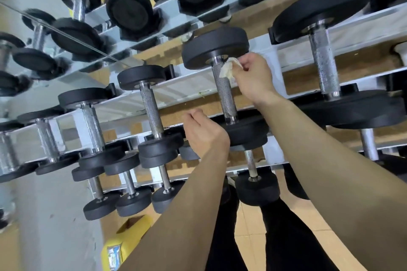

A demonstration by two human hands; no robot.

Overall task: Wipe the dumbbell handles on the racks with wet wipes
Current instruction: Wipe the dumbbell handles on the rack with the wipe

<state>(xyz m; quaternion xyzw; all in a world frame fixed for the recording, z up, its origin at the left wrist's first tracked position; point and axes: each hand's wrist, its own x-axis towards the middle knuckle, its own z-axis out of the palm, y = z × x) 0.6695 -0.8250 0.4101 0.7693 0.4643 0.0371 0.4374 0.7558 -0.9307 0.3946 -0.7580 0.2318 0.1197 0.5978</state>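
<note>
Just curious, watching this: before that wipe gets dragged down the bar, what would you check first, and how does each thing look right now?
1. Wipe in grip: ok, the right hand pinches the wipe.
2. Wipe on metal: ok, it touches the top of the dumbbell handle, by the far head.
3. Path down the handle: ok, bare below the wipe.
4. Dumbbell steadied: cannot tell, the left hand sits by the near head, contact hidden.
5. Wipe wet enough: cannot tell; it looks crumpled and yellowed.
</note>
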